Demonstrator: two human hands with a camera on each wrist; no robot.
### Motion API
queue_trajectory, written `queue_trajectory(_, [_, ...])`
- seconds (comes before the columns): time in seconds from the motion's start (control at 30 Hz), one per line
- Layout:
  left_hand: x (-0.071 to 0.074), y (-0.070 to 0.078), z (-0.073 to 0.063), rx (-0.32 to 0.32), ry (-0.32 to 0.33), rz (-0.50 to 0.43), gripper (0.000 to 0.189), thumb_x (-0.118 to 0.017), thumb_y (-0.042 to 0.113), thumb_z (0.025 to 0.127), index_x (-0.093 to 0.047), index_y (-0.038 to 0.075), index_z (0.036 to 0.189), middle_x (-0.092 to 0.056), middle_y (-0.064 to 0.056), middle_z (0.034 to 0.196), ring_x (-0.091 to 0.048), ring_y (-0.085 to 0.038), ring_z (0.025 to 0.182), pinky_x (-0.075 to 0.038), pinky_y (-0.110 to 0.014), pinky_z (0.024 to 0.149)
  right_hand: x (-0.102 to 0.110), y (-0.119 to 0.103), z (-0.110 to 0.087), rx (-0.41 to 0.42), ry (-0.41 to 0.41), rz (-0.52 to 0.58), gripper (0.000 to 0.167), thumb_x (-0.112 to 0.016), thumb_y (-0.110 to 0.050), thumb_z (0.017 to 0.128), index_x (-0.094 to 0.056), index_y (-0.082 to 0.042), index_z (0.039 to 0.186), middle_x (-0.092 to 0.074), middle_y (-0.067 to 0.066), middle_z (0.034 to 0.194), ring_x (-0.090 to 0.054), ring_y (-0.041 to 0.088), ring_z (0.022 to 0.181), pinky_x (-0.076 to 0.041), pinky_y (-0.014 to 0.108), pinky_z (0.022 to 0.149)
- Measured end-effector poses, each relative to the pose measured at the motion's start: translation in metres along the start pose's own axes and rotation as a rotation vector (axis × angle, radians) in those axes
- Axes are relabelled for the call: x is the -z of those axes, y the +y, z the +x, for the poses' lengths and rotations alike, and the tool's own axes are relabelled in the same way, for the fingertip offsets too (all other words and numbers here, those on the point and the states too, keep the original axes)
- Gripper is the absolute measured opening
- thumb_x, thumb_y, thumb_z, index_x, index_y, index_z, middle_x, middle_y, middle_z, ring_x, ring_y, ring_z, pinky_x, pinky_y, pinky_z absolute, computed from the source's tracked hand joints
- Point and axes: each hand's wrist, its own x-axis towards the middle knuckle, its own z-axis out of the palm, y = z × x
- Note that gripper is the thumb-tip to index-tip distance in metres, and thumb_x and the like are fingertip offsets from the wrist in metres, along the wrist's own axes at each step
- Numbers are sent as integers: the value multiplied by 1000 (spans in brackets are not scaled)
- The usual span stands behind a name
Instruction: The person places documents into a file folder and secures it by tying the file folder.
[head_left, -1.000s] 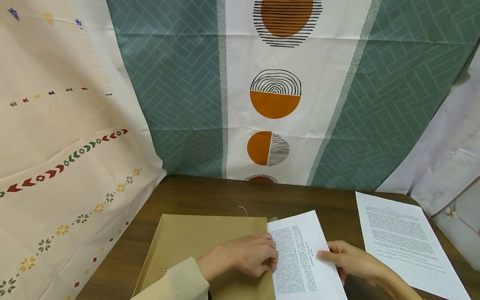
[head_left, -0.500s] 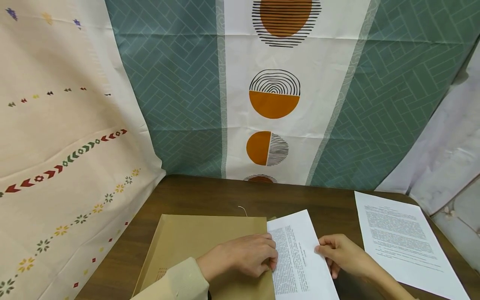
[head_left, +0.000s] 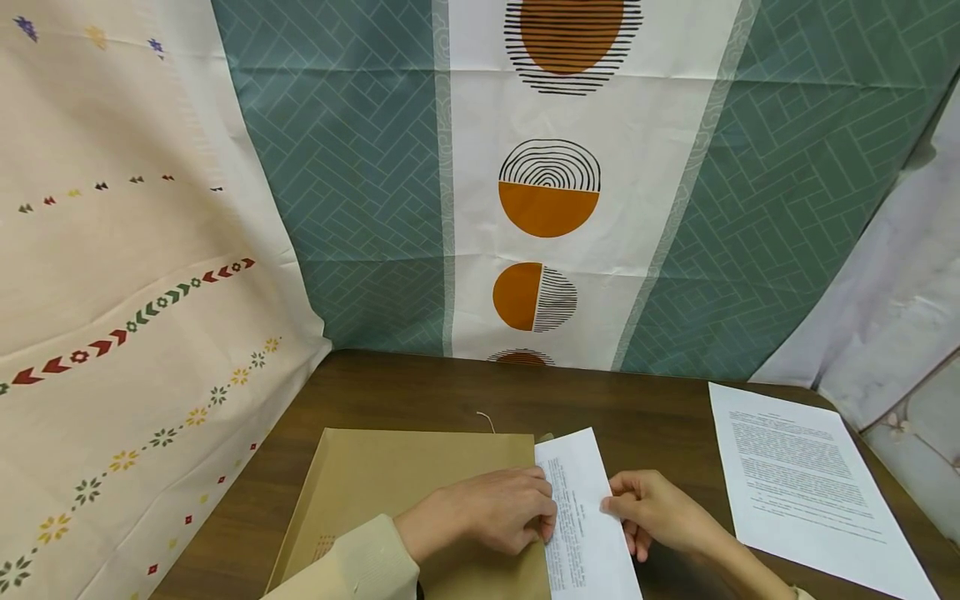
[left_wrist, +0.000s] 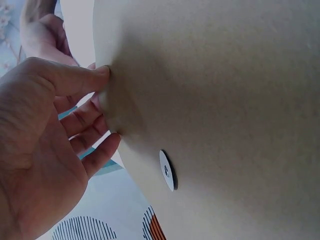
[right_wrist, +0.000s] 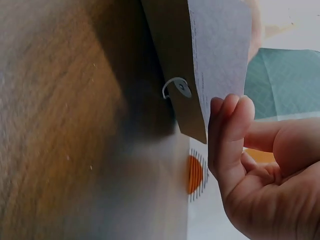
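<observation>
The brown envelope [head_left: 420, 454] looks like matt paper with a smooth, faintly mottled face, and the held sheet [head_left: 590, 500] and the loose sheet [head_left: 810, 492] are smooth, matt white paper. The tabletop [head_left: 637, 396] shows dark wood grain with a dull sheen. The patterned hanging [head_left: 360, 192] and the cream drape [head_left: 135, 275] look like cloth, matt and lightly creased.

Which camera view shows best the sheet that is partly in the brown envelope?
The head view: the sheet shows printed lines, sticking out of the brown envelope. Left wrist: only a white strip beyond the envelope. Right wrist: a pale, mostly plain face, pinched by the right hand.
</observation>
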Motion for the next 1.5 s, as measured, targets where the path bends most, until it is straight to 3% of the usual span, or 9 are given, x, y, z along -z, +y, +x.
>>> queue_trajectory(0.13, [0,0,0,6,0,-8,18,-77,11,84,-71,29,83,-53,21,81,-47,0,89,-34,-8,86,-7,0,6,3,15,3,17,-61,-8,101,-62,9,105,-62,10,64,-57,12,49,-49,23,45])
queue_trajectory(0.47, [-2,-1,-1,-20,13,2,17,-78,12,84,-71,28,84,-52,21,81,-48,1,89,-35,-8,86,-22,-3,16,-41,84,8,21,-69,-16,98,-70,5,93,-61,6,59,-57,8,45,-48,22,43])
queue_trajectory(0.9, [0,-2,-1,-32,26,18,17,-77,12,84,-70,28,84,-52,20,80,-48,1,89,-35,-9,86,-41,-7,24,9,210,-32,18,-62,-11,102,-69,4,98,-58,7,57,-51,11,42,-41,22,39])
queue_trajectory(1.23, [1,-1,-2,-36,31,40,17,-78,13,84,-69,28,84,-54,20,82,-48,1,89,-36,-9,87,-43,-8,28,-18,119,-85,21,-57,-8,102,-75,0,95,-68,8,67,-53,7,41,-31,18,36])
queue_trajectory(1.5, [1,-1,-3,-46,47,34,18,-79,12,82,-71,27,86,-55,19,83,-49,0,90,-36,-9,87,-45,-7,33,-51,43,-91,24,-59,-10,102,-73,-2,85,-68,9,66,-53,5,40,-26,16,36])
